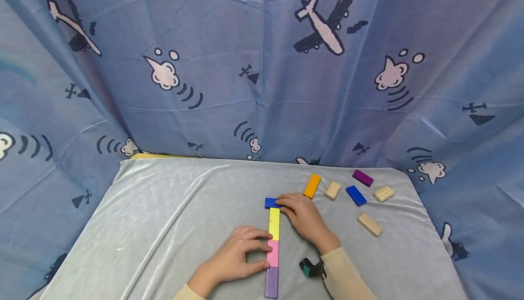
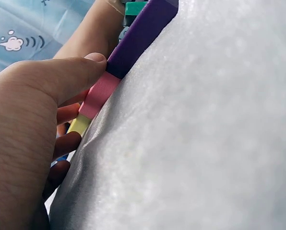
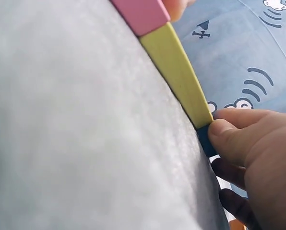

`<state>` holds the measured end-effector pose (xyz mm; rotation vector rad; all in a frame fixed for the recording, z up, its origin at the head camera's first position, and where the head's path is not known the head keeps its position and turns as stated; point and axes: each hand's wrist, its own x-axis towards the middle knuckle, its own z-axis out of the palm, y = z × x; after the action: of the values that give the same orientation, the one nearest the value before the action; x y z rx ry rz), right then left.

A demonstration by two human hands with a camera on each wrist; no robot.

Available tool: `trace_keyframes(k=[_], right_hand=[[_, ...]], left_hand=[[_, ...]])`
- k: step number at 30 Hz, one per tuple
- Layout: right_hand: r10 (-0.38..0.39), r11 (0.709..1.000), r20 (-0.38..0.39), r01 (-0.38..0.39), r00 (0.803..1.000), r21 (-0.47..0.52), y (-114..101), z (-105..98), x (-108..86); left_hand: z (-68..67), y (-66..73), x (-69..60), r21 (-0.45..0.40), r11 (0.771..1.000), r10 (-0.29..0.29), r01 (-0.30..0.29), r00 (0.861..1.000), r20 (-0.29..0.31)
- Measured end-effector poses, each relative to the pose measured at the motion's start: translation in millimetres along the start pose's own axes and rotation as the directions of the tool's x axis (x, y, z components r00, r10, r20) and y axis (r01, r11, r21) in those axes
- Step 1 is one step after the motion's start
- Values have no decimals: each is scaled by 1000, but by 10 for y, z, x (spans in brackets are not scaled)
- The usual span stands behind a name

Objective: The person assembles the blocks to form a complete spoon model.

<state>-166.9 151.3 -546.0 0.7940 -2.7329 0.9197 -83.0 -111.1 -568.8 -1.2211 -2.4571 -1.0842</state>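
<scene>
A row of wooden blocks lies end to end on the cloth: a purple block [image 1: 271,283], a pink block [image 1: 273,253] and a yellow block [image 1: 274,222]. Across the far end of the yellow one lies a blue block [image 1: 271,203]. My right hand [image 1: 304,218] pinches the blue block's right end between thumb and finger; in the right wrist view the thumb [image 3: 224,134] covers part of it. Along the row's left side, my left hand [image 1: 237,252] touches the blocks with spread fingers. Its thumb [image 2: 92,62] rests by the joint between purple and pink.
Loose blocks lie at the back right: an orange block [image 1: 312,185], a second blue block [image 1: 356,195], a dark purple block [image 1: 363,178] and several plain wood blocks, one plain block [image 1: 370,224] nearest. A pale grey cloth [image 1: 163,227] covers the table, with a patterned curtain [image 1: 213,63] behind.
</scene>
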Motion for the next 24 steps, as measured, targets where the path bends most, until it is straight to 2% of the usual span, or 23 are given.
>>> trace_keyframes(k=[4, 11, 14, 18, 24], right_hand=[[-2, 1000, 2, 2, 1000, -5, 10, 10, -26], [-10, 1000, 17, 10, 1000, -9, -10, -6, -29], [-7, 1000, 11, 7, 1000, -8, -9, -22, -18], [-7, 999, -33, 8, 999, 34, -15, -85, -2], [-12, 999, -58, 14, 998, 51, -48, -268, 10]], left_hand=[[-4, 21, -14, -33, 999, -41, 42, 999, 28], [0, 13, -22, -8, 1000, 1, -1, 1000, -12], [0, 7, -19, -13, 1000, -9, 9, 1000, -7], [4, -2, -9, -21, 999, -33, 33, 999, 15], [8, -10, -2, -4, 1000, -10, 10, 1000, 4]])
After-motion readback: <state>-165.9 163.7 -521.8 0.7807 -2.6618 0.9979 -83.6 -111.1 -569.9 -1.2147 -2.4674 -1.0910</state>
